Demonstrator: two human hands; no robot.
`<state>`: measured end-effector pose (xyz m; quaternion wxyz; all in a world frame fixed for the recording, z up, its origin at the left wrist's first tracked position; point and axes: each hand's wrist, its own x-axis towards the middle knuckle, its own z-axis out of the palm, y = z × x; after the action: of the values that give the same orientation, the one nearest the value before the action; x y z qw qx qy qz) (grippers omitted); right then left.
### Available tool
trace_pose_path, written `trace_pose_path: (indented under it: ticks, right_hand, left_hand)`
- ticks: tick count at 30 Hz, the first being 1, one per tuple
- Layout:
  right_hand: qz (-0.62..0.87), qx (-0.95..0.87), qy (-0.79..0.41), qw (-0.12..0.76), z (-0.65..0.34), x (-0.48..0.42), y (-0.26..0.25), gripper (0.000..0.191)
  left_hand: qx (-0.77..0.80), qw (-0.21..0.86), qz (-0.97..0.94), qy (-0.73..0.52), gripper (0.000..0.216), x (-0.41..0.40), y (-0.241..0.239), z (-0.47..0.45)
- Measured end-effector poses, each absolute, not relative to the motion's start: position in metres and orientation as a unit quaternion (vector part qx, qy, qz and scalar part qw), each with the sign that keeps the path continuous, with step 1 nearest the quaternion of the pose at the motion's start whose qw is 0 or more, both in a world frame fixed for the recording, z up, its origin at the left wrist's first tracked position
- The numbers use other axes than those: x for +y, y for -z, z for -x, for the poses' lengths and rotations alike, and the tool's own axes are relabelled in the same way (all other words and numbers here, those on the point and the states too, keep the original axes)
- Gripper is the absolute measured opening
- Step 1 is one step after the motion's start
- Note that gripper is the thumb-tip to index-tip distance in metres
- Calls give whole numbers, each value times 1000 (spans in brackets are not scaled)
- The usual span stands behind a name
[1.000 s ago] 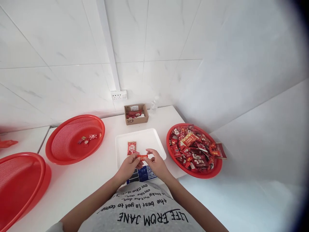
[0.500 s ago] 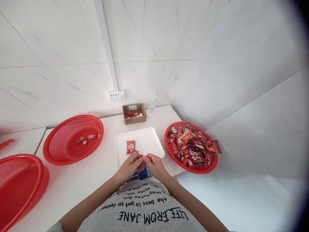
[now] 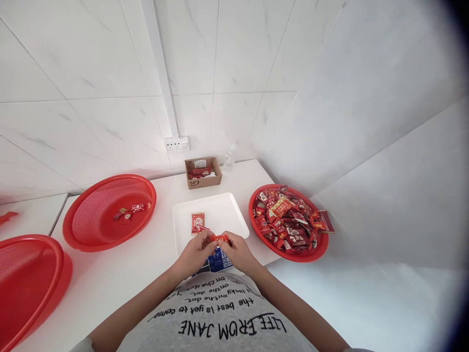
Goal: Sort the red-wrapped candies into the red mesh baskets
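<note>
Between my two hands is a small red wrapped candy [image 3: 220,239], pinched by the fingers at both ends. My left hand [image 3: 198,250] is closed on its left end, and my right hand [image 3: 236,250] grips the right end. They hover over the near edge of a white weighing tray [image 3: 223,208]. On that tray lies a red-and-white printed packet [image 3: 198,223]. Beside it, just above my left fingers, a slim red piece is partly hidden. Below my hands shows the scale's blue keypad [image 3: 222,261], partly covered by them.
To the right stands a red basket [image 3: 252,217] heaped with red snack packets. Another red basket [image 3: 78,210] at left holds a few small candies, and a third red basket [image 3: 54,293] is nearer. A cardboard box [image 3: 203,182] and a clear bottle [image 3: 229,157] stand by the wall.
The fingers have shifted along the red candy, so more of it shows between my hands. The camera view has moved very slightly; the surrounding items stay in place.
</note>
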<state>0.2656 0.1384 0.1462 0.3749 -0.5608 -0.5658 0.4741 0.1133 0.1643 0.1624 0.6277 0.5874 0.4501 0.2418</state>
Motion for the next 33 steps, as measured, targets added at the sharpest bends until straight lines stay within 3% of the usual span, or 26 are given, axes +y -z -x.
trace_pose_path:
  ticks: [9, 20, 28, 33]
  right_hand:
    - [558, -552, -479, 393, -261, 139, -146, 22]
    - [551, -598, -461, 355, -269, 141, -160, 22]
    - [505, -583, -509, 383, -261, 140, -159, 29]
    - [554, -549, -499, 376, -263, 144, -154, 28]
  left_hand:
    - [432, 667, -561, -233, 24, 165, -169, -114]
    - [445, 581, -636, -243, 26, 166, -164, -112]
    - [409, 631, -621, -219, 30, 168, -167, -111]
    - [447, 617, -594, -257, 31, 172, -165, -113]
